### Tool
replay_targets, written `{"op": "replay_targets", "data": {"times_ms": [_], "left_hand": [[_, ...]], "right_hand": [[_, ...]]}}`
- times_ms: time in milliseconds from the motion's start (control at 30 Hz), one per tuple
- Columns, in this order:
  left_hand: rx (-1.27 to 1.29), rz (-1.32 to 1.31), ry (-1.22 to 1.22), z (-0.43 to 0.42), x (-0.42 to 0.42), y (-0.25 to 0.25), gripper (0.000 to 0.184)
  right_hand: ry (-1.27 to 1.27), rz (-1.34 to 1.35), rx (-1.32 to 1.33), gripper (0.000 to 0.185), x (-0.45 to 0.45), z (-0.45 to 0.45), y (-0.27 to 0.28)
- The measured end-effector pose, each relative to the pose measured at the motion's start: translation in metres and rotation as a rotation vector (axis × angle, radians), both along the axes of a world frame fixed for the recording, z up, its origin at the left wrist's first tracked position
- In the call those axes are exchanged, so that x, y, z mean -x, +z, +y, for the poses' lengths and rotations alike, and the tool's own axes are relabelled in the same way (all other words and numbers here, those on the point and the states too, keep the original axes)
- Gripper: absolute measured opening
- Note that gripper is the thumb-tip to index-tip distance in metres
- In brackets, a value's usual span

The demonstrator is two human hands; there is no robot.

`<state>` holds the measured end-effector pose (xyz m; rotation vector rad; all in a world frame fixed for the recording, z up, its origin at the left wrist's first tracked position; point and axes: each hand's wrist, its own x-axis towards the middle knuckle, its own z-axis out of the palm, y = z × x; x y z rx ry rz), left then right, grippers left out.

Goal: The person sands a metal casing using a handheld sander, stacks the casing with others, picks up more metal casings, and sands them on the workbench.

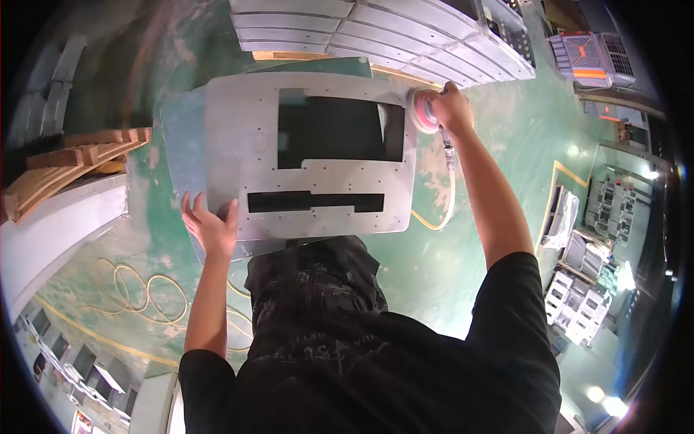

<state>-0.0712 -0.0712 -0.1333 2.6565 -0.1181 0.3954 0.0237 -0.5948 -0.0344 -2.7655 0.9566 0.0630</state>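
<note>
A light grey metal panel [242, 155] with a large rectangular cutout, a long narrow slot and small holes lies flat in front of me. My right hand [454, 110] is wrapped round a pneumatic sander [423, 110] with a round pinkish pad, at the panel's upper right edge. From the sander a pale air hose [452, 192] curves down and under the panel. At the lower left corner of the panel rests my left hand [215, 220], fingers spread and holding nothing. Beneath the panel a bluish-grey board [186, 137] sticks out to the left.
Stacked metal panels [405, 36] stand beyond the work. Wooden pallet pieces [76, 163] sit at left. A coiled yellow hose [148, 293] lies on the green floor [499, 116]. Metal parts [575, 304] lie at right, and a grey-orange machine [589, 58] stands at upper right.
</note>
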Motion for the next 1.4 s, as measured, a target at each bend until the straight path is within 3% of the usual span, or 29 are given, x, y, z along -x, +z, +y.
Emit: {"op": "replay_targets", "data": {"times_ms": [100, 133, 233, 333, 433, 567, 667, 767, 833, 967, 1000, 1067, 1100, 1133, 1267, 1333, 1400], "left_hand": [[-0.252, -0.116, -0.082, -0.007, 0.003, 0.015, 0.065], [-0.216, -0.140, -0.216, -0.022, 0.006, 0.035, 0.056], [-0.157, 0.126, -0.676, -0.061, 0.028, 0.066, 0.050], [-0.167, 0.209, -0.625, -0.098, 0.034, 0.074, 0.049], [-0.357, 0.387, -0.610, -0.106, 0.031, 0.073, 0.053], [-0.485, 0.527, -0.648, -0.110, 0.014, 0.072, 0.049], [-0.473, 0.555, -0.690, -0.105, 0.010, 0.069, 0.057], [-0.476, 0.674, -0.699, -0.107, 0.013, 0.082, 0.060], [-0.442, 0.784, -0.645, -0.109, 0.026, 0.106, 0.059], [-0.238, 0.927, -0.445, -0.095, 0.065, 0.210, 0.055], [-0.076, 1.175, -0.329, -0.087, 0.067, 0.235, 0.047], [0.109, 1.247, -0.294, -0.029, 0.086, 0.230, 0.037], [0.309, 1.370, -0.106, -0.025, 0.103, 0.254, 0.033], [0.364, 1.432, -0.020, -0.012, 0.122, 0.263, 0.039], [0.124, 1.298, 0.164, 0.057, 0.239, 0.251, 0.055], [0.233, 1.107, -0.052, 0.089, 0.313, 0.241, 0.075], [0.072, 1.163, 0.053, 0.107, 0.369, 0.224, 0.045]], "right_hand": [[-0.025, 0.015, -0.280, 0.044, 0.019, -0.045, -0.025], [0.019, 0.104, -0.240, 0.043, 0.030, -0.047, -0.020], [0.063, 0.106, -0.082, 0.044, 0.074, -0.068, -0.056], [-0.066, 0.027, -0.135, 0.047, 0.122, -0.084, -0.078], [-0.219, 0.013, -0.226, 0.051, 0.159, -0.088, -0.086], [-0.140, -0.054, -0.277, 0.050, 0.195, -0.082, -0.091], [-0.057, -0.062, -0.356, 0.052, 0.213, -0.067, -0.082], [0.036, -0.076, -0.247, 0.053, 0.222, -0.042, -0.079], [0.056, -0.009, -0.324, 0.052, 0.228, -0.025, -0.072], [0.173, 0.128, -0.382, 0.055, 0.236, 0.014, -0.075], [0.196, 0.142, -0.370, 0.055, 0.234, 0.027, -0.073], [0.373, 0.182, -0.343, 0.055, 0.231, 0.052, -0.064], [0.518, 0.130, -0.305, 0.056, 0.230, 0.059, -0.102], [0.506, 0.152, -0.361, 0.058, 0.229, 0.076, -0.076], [0.611, 0.164, -0.282, 0.053, 0.222, 0.117, -0.071], [0.648, 0.178, -0.266, 0.048, 0.216, 0.138, -0.085], [0.700, 0.216, -0.250, 0.046, 0.191, 0.158, -0.116]]}}
